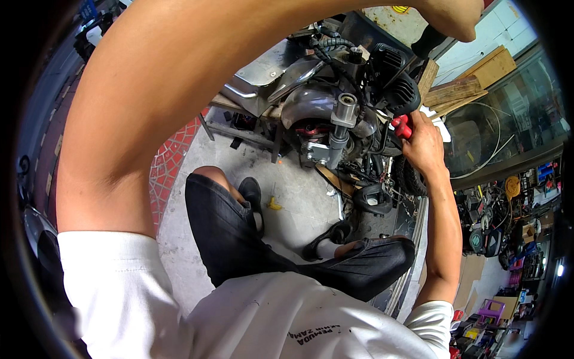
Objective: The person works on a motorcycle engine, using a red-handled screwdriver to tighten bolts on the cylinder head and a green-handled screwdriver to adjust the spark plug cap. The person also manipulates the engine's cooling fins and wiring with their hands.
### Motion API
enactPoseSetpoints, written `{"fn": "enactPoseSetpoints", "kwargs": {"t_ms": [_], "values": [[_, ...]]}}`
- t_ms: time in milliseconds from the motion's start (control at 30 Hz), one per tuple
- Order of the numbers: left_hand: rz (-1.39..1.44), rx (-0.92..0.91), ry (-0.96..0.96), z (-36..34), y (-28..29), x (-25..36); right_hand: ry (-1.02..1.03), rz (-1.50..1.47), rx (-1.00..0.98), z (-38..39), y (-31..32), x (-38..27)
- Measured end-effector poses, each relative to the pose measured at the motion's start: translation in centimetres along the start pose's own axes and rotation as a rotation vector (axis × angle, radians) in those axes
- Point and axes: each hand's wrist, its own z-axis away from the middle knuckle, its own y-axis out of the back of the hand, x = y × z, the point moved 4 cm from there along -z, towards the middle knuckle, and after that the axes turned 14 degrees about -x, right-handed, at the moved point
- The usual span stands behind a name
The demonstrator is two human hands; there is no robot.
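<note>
A partly stripped motorcycle (317, 107) with a dark fender, cables and a silver fork tube (344, 110) stands in front of me. My left arm arches across the top, and my left hand (451, 18) is closed at the end of a black grip (427, 42) at the upper right; its fingertips are partly hidden. My right hand (421, 140) is closed around a red part (402, 127) just below black finned housings (391, 78).
A low wooden stand (236, 131) supports parts behind my knees (209, 197). Wooden boards (478, 72) and a glass case (490, 137) are at the right, cluttered shelves lower right. A black ring-shaped part (373, 200) lies near my right foot, a yellow scrap (275, 203) between my feet.
</note>
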Motion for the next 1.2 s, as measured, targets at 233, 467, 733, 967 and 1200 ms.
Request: {"fn": "enactPoseSetpoints", "kwargs": {"t_ms": [233, 467, 733, 967, 1200], "values": [[-0.102, -0.075, -0.082, -0.3, 0.0, 0.0, 0.004, 0.021, -0.013, 0.0, 0.2, -0.1], [-0.137, -0.036, -0.223, -1.3, 0.0, -1.6, -0.002, 0.018, 0.002, 0.1, 0.2, 0.0], [-0.176, 0.089, -0.115, -0.4, -0.9, -1.8, 0.013, 0.02, 0.008, 0.0, -0.2, 0.3], [-0.208, -0.046, -0.092, -0.8, -0.8, -0.6, 0.026, -0.003, 0.013, 0.0, -0.1, 0.0], [-0.173, -0.015, -0.049, -1.6, -1.3, 0.3, 0.019, 0.001, -0.012, 0.0, 0.2, 0.1]]}}
